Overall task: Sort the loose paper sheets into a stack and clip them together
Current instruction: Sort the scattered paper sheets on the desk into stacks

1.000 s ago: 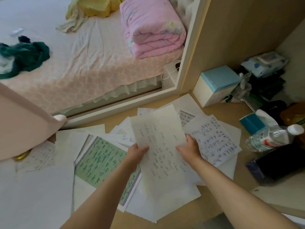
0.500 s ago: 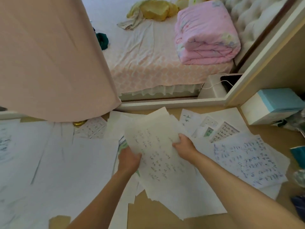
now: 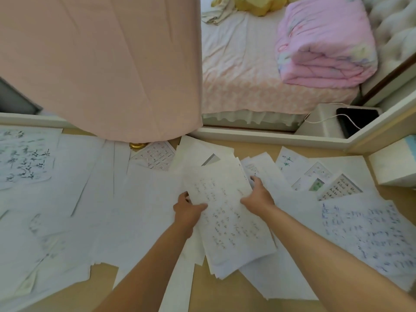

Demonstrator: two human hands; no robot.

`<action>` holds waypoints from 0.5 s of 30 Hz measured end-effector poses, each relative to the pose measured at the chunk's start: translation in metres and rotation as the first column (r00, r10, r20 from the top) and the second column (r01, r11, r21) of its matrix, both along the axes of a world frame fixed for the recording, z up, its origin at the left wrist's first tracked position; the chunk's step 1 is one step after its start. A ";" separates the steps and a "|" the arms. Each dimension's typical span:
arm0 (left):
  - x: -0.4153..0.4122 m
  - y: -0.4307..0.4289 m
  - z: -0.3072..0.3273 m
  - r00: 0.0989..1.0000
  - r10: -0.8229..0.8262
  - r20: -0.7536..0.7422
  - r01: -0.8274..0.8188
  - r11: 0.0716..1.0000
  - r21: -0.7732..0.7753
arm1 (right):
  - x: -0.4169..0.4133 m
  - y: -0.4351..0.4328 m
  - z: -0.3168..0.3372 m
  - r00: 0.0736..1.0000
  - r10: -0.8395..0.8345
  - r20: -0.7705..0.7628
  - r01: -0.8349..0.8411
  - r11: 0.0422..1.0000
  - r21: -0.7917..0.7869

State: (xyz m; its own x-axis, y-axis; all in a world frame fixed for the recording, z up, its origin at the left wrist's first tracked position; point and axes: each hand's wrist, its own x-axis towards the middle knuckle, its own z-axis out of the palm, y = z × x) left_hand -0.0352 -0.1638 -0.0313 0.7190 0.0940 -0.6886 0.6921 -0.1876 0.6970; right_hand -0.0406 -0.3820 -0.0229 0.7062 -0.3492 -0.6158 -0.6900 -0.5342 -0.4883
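Observation:
A thin bundle of white sheets with handwriting [image 3: 227, 219] is held over the wooden desk [image 3: 225, 296]. My left hand [image 3: 188, 210] grips its left edge, thumb on top. My right hand [image 3: 257, 194] grips the right edge near the top. Several loose sheets [image 3: 112, 199] lie scattered across the desk to the left. More written pages [image 3: 369, 235] overlap on the right. No clip is visible.
A pink curtain [image 3: 108, 64] hangs down over the desk's far left. Beyond the desk edge is a bed [image 3: 238, 70] with a folded pink quilt [image 3: 326, 41]. A white box [image 3: 394, 167] stands at the far right, and a small gold object [image 3: 137, 145] peeks out under the curtain.
The view has swung left, bringing the curtain and left sheets into sight. Both hands kept hold of the bundle, which now looks squared up and shifted slightly right.

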 end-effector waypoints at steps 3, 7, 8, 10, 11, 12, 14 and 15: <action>0.002 -0.004 0.001 0.997 0.076 -0.020 -0.077 0.993 -0.089 | -0.003 -0.006 0.003 0.989 -0.146 0.011 0.144 0.985 0.090; 0.010 -0.013 0.006 0.983 -0.180 0.038 0.178 0.983 0.047 | -0.019 -0.040 0.009 0.986 -0.165 -0.004 0.165 0.986 -0.014; 0.014 -0.013 0.004 0.947 -0.311 0.073 0.293 0.936 0.194 | -0.025 -0.051 0.010 0.986 -0.169 -0.005 0.169 0.985 -0.041; 0.024 -0.015 -0.001 0.837 -0.537 0.104 0.429 0.763 0.484 | -0.036 -0.071 0.013 0.982 -0.188 0.006 0.188 0.980 -0.058; 0.031 -0.015 -0.004 0.772 -0.627 0.100 0.459 0.660 0.594 | -0.041 -0.081 0.015 0.979 -0.205 0.021 0.206 0.977 -0.049; 0.039 -0.016 -0.005 0.708 -0.701 0.084 0.472 0.559 0.682 | -0.045 -0.089 0.017 0.975 -0.220 0.034 0.221 0.975 -0.038; 0.055 -0.018 -0.005 0.624 -0.781 0.007 0.493 0.401 0.773 | -0.051 -0.104 0.018 0.967 -0.248 0.055 0.249 0.968 -0.009; 0.063 -0.020 -0.005 0.598 -0.801 -0.035 0.513 0.349 0.784 | -0.053 -0.111 0.017 0.964 -0.257 0.061 0.257 0.966 0.013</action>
